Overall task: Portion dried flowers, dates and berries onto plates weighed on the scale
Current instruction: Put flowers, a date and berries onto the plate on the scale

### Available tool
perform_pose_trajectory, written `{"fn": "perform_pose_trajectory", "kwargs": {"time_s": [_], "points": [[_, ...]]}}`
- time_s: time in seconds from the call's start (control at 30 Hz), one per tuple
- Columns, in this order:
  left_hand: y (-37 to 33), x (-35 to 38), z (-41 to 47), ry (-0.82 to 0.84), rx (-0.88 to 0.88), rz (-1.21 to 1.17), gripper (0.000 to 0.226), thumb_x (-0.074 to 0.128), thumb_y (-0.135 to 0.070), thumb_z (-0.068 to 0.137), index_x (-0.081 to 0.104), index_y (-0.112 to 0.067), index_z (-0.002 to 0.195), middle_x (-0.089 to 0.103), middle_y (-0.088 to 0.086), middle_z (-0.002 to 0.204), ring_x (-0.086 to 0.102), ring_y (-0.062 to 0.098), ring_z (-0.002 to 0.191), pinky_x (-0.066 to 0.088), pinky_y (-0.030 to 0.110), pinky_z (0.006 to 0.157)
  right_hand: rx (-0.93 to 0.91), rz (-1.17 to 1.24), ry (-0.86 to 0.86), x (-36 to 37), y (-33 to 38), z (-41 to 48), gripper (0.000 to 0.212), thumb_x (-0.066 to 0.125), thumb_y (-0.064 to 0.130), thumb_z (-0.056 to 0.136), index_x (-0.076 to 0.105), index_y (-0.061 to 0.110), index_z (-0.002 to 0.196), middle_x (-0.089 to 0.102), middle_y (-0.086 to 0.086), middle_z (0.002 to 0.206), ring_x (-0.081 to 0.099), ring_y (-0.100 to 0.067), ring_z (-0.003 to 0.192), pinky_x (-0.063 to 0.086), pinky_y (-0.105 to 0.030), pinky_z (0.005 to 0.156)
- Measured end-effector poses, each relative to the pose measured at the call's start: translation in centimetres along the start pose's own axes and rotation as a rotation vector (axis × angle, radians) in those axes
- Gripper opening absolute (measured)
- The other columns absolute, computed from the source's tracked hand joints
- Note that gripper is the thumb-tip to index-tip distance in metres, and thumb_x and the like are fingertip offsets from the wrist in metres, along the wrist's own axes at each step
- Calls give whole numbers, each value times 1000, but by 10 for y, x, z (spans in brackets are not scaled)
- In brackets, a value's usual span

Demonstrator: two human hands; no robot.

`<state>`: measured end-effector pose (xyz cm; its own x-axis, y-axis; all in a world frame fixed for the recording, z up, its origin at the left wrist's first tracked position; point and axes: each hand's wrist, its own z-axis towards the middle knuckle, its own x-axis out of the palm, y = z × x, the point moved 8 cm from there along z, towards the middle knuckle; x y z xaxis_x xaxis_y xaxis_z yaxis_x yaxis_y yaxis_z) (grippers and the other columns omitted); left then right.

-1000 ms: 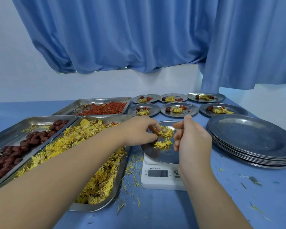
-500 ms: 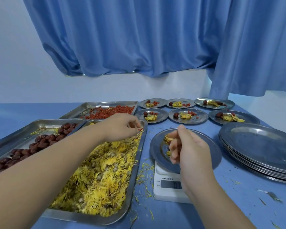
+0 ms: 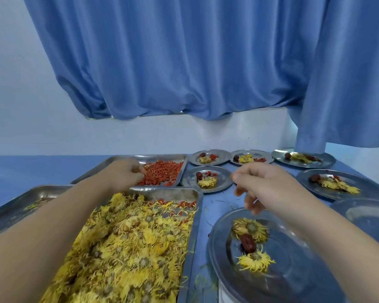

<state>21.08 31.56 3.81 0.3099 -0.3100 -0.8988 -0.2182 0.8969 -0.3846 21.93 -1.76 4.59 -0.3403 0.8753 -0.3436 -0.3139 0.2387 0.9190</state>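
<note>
Left grip: left hand point(image 3: 127, 174) with fingers bunched down into the berries point(image 3: 162, 176), seemingly pinching a few; blur hides the fingertips.
Right grip: right hand point(image 3: 269, 186) released, fingers loosely curled, nothing held, hanging over the far edge of the weighing plate point(image 3: 228, 248).
Weighing plate: on the scale point(image 3: 224, 291); holds two dried flowers point(image 3: 251, 229) with one date point(image 3: 247, 242) between them.
Berries: in the far tray point(image 3: 162, 158), behind the flower tray point(image 3: 173, 194).
Filled plates point(image 3: 189, 181): along the rear of the tabletop point(image 3: 217, 200), each with flower, date and berries.
</note>
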Motion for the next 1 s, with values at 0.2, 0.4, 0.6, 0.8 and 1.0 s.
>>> {"fn": "perform_pose_trajectory", "kwargs": {"time_s": [0.2, 0.4, 0.6, 0.8, 1.0], "points": [[-3, 54, 58, 190, 16, 256, 30, 52, -22, 95, 62, -23, 123, 62, 1, 127, 55, 14, 102, 43, 29, 90, -14, -62, -18, -11, -21, 13, 20, 59, 27, 90, 69, 27, 72, 70, 6, 69, 58, -10, 50, 51, -23, 48], [-19, 92, 94, 332, -24, 343, 49, 45, -11, 94, 49, -24, 141, 46, 3, 148, 46, 23, 130, 36, 41, 110, -56, -13, -71, -25, -21, 17, 21, 57, 26, 87, 69, 32, 70, 68, 5, 63, 56, -8, 46, 50, -24, 47], [-21, 116, 98, 448, -64, 378, 48, 44, 1, 88, 67, -27, 119, 61, -3, 121, 53, 18, 101, 43, 33, 87, -95, -57, -64, -23, -25, 20, 15, 57, 30, 85, 69, 33, 77, 69, 8, 66, 58, -5, 47, 50, -24, 49], [-11, 110, 103, 411, -135, 379, 33, 50, -2, 92, 68, -30, 91, 56, -10, 91, 51, 9, 79, 42, 26, 68, -114, -83, -52, -19, -29, 21, 16, 56, 28, 85, 67, 29, 74, 67, 7, 62, 55, -2, 45, 50, -21, 46], [-12, 99, 99, 327, -122, 286, 26, 51, 3, 88, 69, -16, 88, 62, -1, 84, 54, 13, 69, 40, 22, 54, -149, -95, -64, -23, -22, 19, 16, 56, 28, 85, 67, 22, 75, 67, 5, 63, 54, -4, 46, 50, -21, 47]]}}
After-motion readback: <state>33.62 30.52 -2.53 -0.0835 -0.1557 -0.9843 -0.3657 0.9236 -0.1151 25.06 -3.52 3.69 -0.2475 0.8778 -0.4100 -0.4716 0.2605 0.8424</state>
